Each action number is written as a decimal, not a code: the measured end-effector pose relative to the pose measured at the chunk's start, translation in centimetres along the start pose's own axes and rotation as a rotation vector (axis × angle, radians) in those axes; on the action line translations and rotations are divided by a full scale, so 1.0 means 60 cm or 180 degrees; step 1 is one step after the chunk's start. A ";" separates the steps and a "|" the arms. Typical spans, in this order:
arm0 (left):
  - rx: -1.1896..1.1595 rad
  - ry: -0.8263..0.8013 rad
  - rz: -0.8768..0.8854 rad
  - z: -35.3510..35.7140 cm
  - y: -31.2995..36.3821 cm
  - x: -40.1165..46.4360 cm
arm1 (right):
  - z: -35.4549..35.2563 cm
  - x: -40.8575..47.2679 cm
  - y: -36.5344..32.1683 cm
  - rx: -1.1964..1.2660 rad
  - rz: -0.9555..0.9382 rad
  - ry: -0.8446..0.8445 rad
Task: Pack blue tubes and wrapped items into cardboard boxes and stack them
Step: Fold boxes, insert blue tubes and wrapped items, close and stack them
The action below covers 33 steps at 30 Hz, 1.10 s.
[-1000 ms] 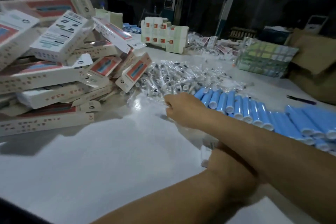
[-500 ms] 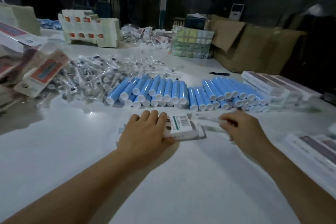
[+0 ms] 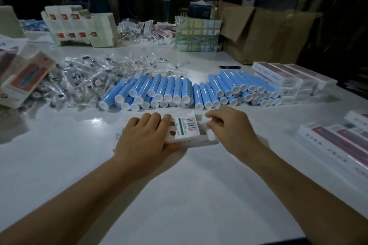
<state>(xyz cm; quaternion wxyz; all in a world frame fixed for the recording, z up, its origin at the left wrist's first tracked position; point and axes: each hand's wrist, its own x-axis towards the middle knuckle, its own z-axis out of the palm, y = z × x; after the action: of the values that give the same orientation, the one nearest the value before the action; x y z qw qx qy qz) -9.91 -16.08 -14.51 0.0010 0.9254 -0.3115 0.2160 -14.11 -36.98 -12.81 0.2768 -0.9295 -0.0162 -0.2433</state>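
Observation:
A small white cardboard box (image 3: 187, 129) with a barcode label lies on the white table (image 3: 179, 195), its right end open. My left hand (image 3: 143, 141) lies over the box's left part and grips it, thumb at the near edge. My right hand (image 3: 231, 127) is at the open end, fingers curled on a pale wrapped item that is blurred. Just beyond the box lies a row of several blue tubes (image 3: 171, 89) with white caps. A heap of clear-wrapped items (image 3: 89, 77) sits to the left of the tubes.
Closed white boxes are stacked at the right (image 3: 288, 79), and more lie at the near right (image 3: 338, 145). Loose boxes (image 3: 25, 79) pile at the left edge. Behind are flat cartons (image 3: 79, 26), a taped bundle (image 3: 197, 36), a brown carton (image 3: 258, 32) and a pen (image 3: 229, 67).
My right hand came back from the wrapped heap with an item and has closed in on the box's open end. The view swung right. My left hand stays on the box.

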 end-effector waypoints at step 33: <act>0.0013 0.0230 -0.0374 -0.005 0.009 -0.001 | 0.023 -0.027 -0.022 0.2065 0.1275 -0.0276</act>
<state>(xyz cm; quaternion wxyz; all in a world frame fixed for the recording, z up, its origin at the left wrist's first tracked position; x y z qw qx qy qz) -10.38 -16.45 -14.35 0.0230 0.9337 -0.2559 0.2494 -15.14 -34.97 -13.85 0.5977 -0.7877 0.0780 -0.1270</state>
